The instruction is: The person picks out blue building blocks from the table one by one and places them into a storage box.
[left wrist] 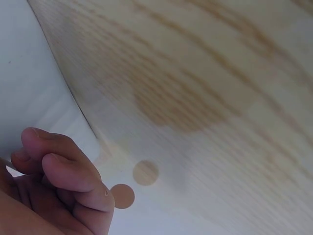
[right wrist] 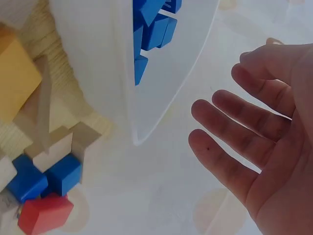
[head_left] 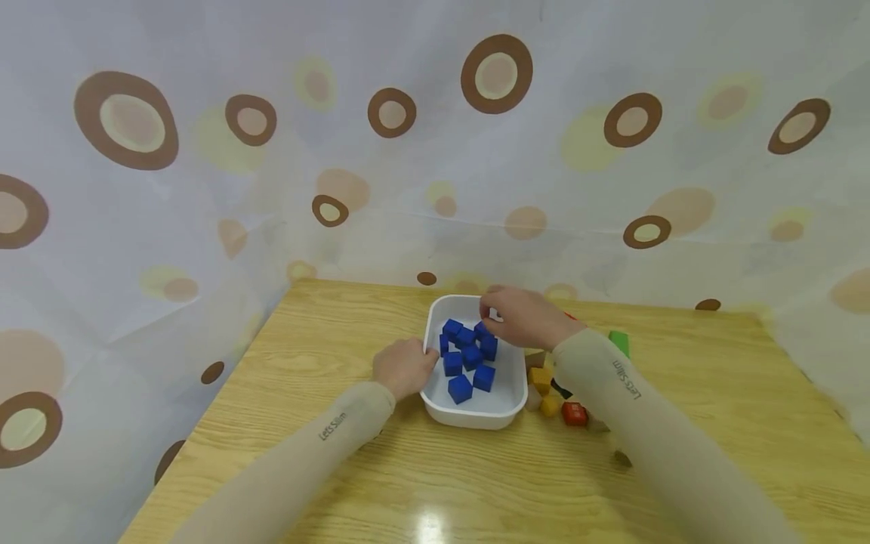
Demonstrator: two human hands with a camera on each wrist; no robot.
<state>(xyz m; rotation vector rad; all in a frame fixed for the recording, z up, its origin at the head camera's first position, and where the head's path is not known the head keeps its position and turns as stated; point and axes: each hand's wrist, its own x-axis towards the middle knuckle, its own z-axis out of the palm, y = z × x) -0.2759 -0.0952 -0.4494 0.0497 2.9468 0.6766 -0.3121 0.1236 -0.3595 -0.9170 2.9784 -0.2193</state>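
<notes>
"Let's Slim" sleeves (head_left: 319, 449); blue cubes (head_left: 472, 357)

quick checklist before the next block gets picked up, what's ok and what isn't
1. White tray steadied: ok, the left hand grips its left rim.
2. Right hand free: ok, no block shows in its fingers.
3. Tray contents one colour: ok, only blue blocks show inside.
4. No blue left outside: not ok, the right wrist view shows blue pieces beside a red block.
5. Whole mixed pile in sight: not ok, the right sleeve hides part in the head view.
6. Blue under that sleeve: cannot tell.
</notes>
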